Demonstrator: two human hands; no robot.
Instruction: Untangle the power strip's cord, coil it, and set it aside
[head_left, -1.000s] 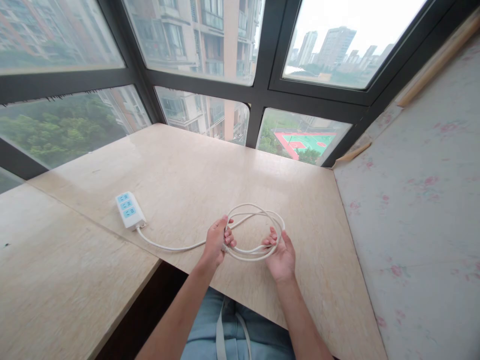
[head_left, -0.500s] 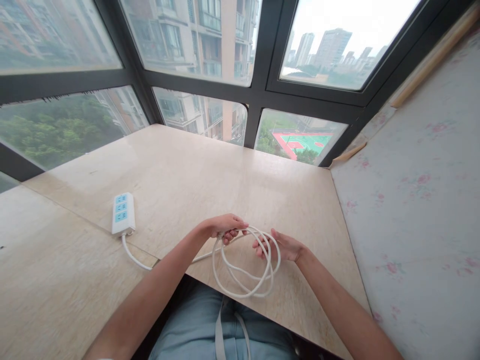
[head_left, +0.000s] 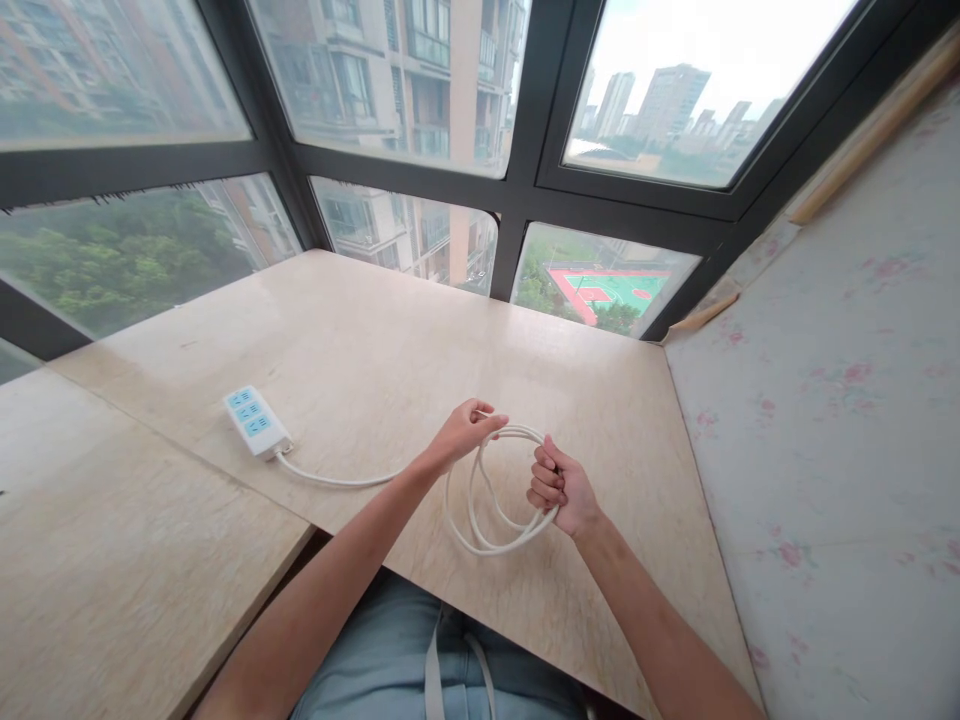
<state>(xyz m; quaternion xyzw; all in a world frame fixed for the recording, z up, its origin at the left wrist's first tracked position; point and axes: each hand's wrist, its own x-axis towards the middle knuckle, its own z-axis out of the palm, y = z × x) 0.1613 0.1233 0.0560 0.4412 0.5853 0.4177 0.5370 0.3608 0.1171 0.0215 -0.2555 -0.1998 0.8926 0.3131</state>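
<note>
A white power cord (head_left: pixel 480 545) hangs in several loose loops between my two hands, just above the near edge of the ledge. My left hand (head_left: pixel 466 432) pinches the top left of the loops between thumb and fingers. On the right side of the coil, my right hand (head_left: pixel 564 487) is closed in a fist around the strands. The cord runs left behind my left forearm to a white power strip (head_left: pixel 259 422) with blue socket faces, which lies tilted on the ledge. The cord's plug does not show.
The pale marble-patterned ledge (head_left: pixel 375 350) has a seam and a step in its front edge at left. Dark-framed windows (head_left: pixel 517 200) stand behind it. A flowered wallpaper wall (head_left: pixel 825 450) bounds the right side. My lap is below the edge.
My right hand has closed around the loops. Both hands and the coil have moved slightly up and away from me. The power strip has turned, its cord end swinging right.
</note>
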